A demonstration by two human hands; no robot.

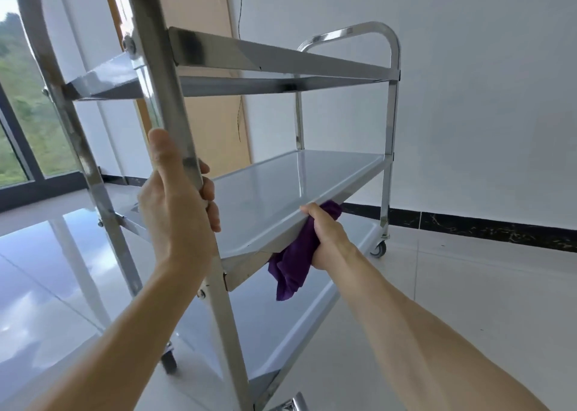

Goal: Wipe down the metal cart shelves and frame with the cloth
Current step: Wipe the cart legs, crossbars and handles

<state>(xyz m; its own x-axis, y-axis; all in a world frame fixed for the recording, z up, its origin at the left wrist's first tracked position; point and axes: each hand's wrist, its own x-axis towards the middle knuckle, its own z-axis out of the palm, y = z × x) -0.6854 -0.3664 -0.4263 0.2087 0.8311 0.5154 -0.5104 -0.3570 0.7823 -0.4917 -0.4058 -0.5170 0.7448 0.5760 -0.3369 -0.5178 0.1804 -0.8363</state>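
White-walled room, left hand point(178, 201) gripping cart post point(162, 98), right-hand fingers point(312, 212) clutching purple cloth point(292, 270) under middle shelf point(281, 198)

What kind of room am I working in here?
Probably a bare, unfurnished indoor room, perhaps in a new building. Signs: glossy white tiled floor with a black marble skirting strip, plain white wall, and a large dark-framed window onto green hillside. Only the three-shelf stainless steel cart is in view.
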